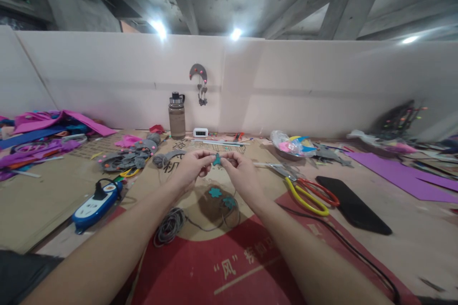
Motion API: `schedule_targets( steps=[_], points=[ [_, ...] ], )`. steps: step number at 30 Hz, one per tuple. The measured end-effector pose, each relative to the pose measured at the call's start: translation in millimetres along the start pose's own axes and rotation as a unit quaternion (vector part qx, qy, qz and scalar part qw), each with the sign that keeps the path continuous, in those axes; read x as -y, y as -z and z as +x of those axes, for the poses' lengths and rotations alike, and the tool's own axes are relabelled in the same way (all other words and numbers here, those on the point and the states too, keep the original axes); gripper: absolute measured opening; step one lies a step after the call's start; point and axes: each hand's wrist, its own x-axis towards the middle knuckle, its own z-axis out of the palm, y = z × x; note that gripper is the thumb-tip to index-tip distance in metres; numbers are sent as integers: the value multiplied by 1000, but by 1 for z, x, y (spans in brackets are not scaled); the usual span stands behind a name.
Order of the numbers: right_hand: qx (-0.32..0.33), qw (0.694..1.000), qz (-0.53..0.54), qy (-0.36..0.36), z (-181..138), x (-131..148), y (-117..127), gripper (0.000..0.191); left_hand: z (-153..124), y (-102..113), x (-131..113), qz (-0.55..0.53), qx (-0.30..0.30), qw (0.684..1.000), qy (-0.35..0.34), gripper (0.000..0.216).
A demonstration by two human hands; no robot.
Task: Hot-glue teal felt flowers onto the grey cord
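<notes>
Between my fingertips, raised over the work sheet, is a small teal felt piece (pixel 216 159), perhaps a flower shape. My left hand (pixel 195 167) pinches it from one side and my right hand (pixel 234 167) from the other. Below them, two teal felt flowers (pixel 215 192) lie on the sheet; the nearer one (pixel 229 202) looks darker and has grey cord around it. A loose coil of grey cord (pixel 169 227) sits at the lower left, with a strand running toward the flowers.
Scissors (pixel 304 195) with red and yellow handles lie at the right beside a black phone (pixel 352 204). A power strip (pixel 96 205) is at the left, near grey felt pieces (pixel 127 157). A bottle (pixel 177 116) stands by the wall; a bowl (pixel 291 153) holds wrapped scraps.
</notes>
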Motion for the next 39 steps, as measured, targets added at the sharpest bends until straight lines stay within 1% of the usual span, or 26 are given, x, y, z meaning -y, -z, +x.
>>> schedule_targets(
  steps=[4,10,13,21,29,34,37,39],
  points=[
    [-12,1000,4,0,1,-1,1,20,-3,-3,-3,-54,34,998,-3,26],
    [-9,1000,-1,11,2,-5,1,22,-2,-4,-2,7,4,1000,-22,22],
    [-8,1000,-18,15,2,-5,1,23,-2,-4,-2,14,-6,1000,-24,22],
    [-16,1000,-5,-1,3,1,4,22,-3,-3,1,73,7,997,-22,23],
    [-4,999,42,10,4,0,3,20,-2,-3,1,66,-30,997,-30,24],
    [-7,999,6,32,4,2,7,19,-4,-5,-1,115,10,992,-52,21],
    [2,999,-11,48,6,1,10,20,-6,-5,-5,113,47,992,-40,19],
    [7,997,-37,62,7,0,12,20,-5,-2,-7,100,48,993,-31,20]
  ],
)
